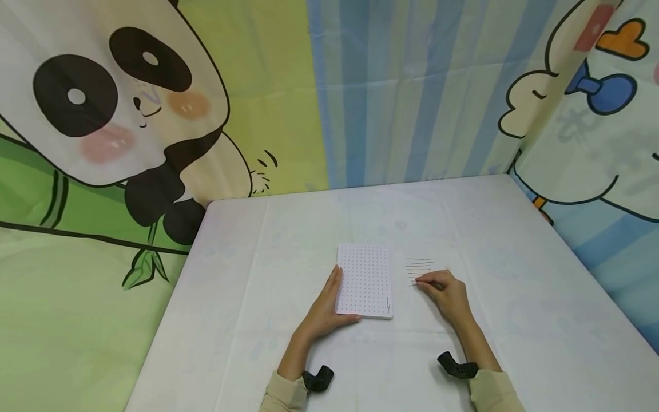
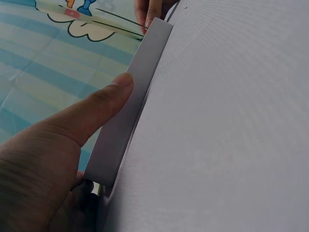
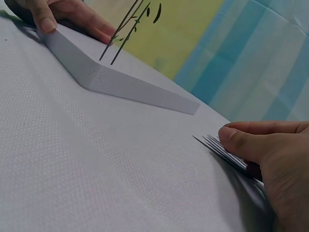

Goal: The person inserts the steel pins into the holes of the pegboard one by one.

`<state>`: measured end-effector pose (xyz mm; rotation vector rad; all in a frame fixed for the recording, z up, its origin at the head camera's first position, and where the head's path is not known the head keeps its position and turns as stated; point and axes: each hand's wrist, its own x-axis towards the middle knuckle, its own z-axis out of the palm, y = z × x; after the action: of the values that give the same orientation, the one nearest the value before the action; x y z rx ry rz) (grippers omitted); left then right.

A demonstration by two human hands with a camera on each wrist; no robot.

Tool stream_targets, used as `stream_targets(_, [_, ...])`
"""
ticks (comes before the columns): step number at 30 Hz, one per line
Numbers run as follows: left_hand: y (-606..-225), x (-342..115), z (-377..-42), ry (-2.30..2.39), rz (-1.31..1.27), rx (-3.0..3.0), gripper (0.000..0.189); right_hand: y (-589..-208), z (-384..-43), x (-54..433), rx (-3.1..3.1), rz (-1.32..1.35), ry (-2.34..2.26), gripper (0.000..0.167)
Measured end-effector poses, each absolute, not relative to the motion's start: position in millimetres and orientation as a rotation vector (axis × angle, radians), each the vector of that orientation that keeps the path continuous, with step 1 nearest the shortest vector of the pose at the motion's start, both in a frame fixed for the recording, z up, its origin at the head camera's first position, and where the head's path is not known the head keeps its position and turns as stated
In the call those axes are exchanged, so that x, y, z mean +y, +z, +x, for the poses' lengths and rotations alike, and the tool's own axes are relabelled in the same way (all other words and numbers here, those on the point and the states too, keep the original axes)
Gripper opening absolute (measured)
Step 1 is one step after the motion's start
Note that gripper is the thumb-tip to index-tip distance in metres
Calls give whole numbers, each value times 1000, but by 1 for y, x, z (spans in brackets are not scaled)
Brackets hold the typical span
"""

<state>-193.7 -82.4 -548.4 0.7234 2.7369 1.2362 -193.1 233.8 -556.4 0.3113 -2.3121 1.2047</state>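
Observation:
A white block with a grid of small dots (image 1: 364, 280) lies flat on the table. Two thin dark needles (image 3: 117, 41) stand upright near its right front corner. My left hand (image 1: 324, 312) holds the block, thumb along the near side and fingers against the left side. To the block's right, several loose needles (image 1: 419, 264) lie roughly parallel on the cloth. At the near end of this row, my right hand (image 1: 447, 294) has thumb and index finger pinched together at a needle. The thumb (image 3: 236, 140) partly hides the needles in the right wrist view.
A white cloth covers the table (image 1: 288, 229). Printed curtains hang behind it, with a panda (image 1: 113, 80) on the left and blue stripes in the middle. A black wrist mount (image 1: 319, 379) sits at the left wrist, another (image 1: 457, 366) at the right.

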Motion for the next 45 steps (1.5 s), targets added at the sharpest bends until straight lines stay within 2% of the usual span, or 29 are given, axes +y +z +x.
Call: stream_targets(45, [-552, -83, -192, 1221, 758, 2764, 119, -563, -194, 227, -2351, 400, 958, 12])
